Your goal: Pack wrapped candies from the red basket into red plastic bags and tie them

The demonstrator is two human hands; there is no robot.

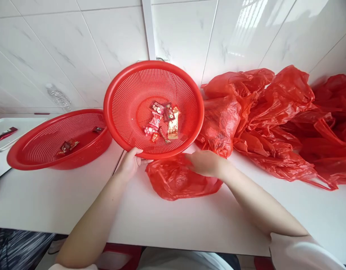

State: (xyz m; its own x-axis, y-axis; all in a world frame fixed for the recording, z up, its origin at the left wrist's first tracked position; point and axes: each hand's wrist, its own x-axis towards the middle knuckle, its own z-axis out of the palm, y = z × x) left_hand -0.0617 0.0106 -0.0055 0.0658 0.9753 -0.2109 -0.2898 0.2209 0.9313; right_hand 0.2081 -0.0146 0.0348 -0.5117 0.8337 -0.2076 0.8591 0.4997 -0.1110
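Note:
My left hand (130, 164) grips the near rim of a round red plastic basket (128, 101) and holds it tilted up toward me. Several small wrapped candies (162, 122) lie in its lower middle. Just below the basket, a red plastic bag (175, 180) rests on the white counter. My right hand (206, 162) is on the bag's top edge, fingers curled into the plastic right under the basket's rim.
A second red basket (49, 144) with a couple of candies lies flat at the left, partly under the tilted one. A heap of red plastic bags (277, 120) fills the right back of the counter. A white scale (9, 131) sits far left. The tiled wall stands close behind.

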